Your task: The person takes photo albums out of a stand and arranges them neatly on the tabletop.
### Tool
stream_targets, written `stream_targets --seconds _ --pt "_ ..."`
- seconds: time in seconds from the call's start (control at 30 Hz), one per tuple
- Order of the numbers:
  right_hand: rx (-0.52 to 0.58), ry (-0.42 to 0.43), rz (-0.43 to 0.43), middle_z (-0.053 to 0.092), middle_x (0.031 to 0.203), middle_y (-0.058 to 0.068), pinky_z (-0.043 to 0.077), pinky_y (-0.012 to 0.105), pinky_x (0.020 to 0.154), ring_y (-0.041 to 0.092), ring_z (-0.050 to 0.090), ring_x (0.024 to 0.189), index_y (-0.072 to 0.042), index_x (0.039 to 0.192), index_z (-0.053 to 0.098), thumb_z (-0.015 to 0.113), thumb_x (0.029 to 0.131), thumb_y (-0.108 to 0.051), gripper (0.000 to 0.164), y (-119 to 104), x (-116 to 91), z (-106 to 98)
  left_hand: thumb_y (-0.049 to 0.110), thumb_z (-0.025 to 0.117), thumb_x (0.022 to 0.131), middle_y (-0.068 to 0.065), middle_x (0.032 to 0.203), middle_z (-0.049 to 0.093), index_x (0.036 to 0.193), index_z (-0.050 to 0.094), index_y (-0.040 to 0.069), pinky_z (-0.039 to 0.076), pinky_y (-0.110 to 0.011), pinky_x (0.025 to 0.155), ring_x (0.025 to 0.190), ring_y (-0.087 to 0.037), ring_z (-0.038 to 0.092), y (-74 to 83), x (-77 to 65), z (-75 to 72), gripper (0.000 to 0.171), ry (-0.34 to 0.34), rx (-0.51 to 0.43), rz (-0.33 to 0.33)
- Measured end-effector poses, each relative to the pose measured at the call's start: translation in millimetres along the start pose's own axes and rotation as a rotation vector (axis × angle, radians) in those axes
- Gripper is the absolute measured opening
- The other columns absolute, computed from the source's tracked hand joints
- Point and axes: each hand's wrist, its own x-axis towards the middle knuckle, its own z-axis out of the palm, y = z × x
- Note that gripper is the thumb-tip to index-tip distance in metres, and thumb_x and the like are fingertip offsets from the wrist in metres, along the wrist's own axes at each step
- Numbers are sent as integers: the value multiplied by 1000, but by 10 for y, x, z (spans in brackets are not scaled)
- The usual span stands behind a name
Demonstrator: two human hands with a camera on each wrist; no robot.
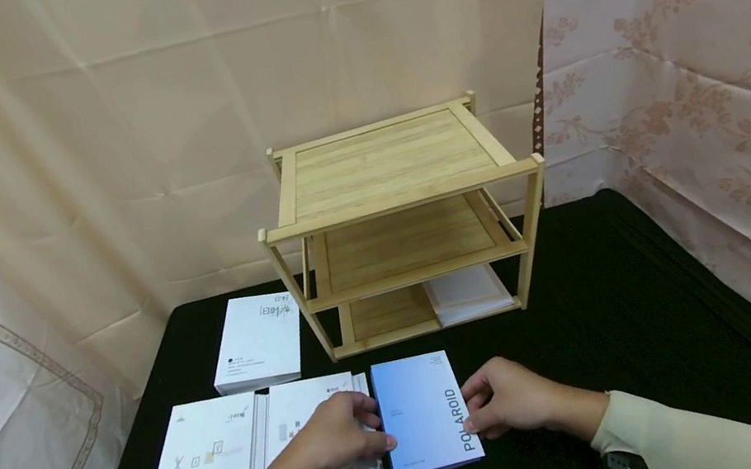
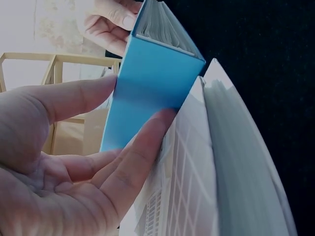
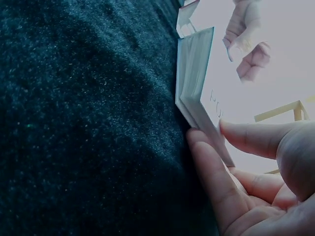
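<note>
A blue photo album (image 1: 418, 415) marked POLAROID lies face up on the black cloth, between the two hands. My left hand (image 1: 343, 433) holds its spine side, the thumb at the top cover's edge and the fingertips (image 2: 165, 118) low along the blue spine (image 2: 147, 88). On the opposite side my right hand (image 1: 513, 397) pinches the open edge, with its thumb (image 3: 246, 137) on the cover and fingers at the lower edge. Clear sleeves show between the covers in the left wrist view. Under my left forearm lies a white album (image 1: 307, 402), close beside the blue one.
Another white album (image 1: 207, 432) with a tent drawing lies at the left, and a further white book (image 1: 258, 339) sits behind it. A three-tier wooden shelf (image 1: 399, 197) stands at the back, holding white albums (image 1: 469, 293) on its bottom tier. Curtains (image 1: 313, 52) surround the black-covered table (image 1: 622, 308).
</note>
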Motion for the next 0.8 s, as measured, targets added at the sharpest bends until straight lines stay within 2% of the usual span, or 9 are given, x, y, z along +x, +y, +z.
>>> stream_targets --seconds 0.2,0.4,0.63,0.8 --pt "-4 12 25 70 100 8 64 35 75 20 73 86 -4 120 70 81 84 -11 39 -14 1 9 19 89 78 -10 103 71 128 63 -6 61 -35 69 73 -19 70 -11 5 -6 61 -3 -2 -12" --pt "-5 6 23 71 99 8 64 35 75 20 73 85 -4 119 70 81 84 -11 38 -20 -5 -6 20 89 79 -9 104 71 129 64 -4 61 -35 72 77 -18 70 4 23 -35 61 -14 13 -30" --pt "-44 5 21 74 94 7 64 36 73 20 74 83 -5 115 71 81 84 -14 34 -30 -19 -52 21 87 80 -6 102 70 130 64 -4 60 -34 71 75 -17 69 40 47 -44 60 -6 31 -37" --pt "-64 16 25 76 91 5 63 36 72 20 75 82 -6 113 72 82 85 -16 31 -22 -32 -82 24 87 80 -6 105 71 130 64 -3 60 -38 80 85 -18 69 56 73 -51 61 17 91 -17"
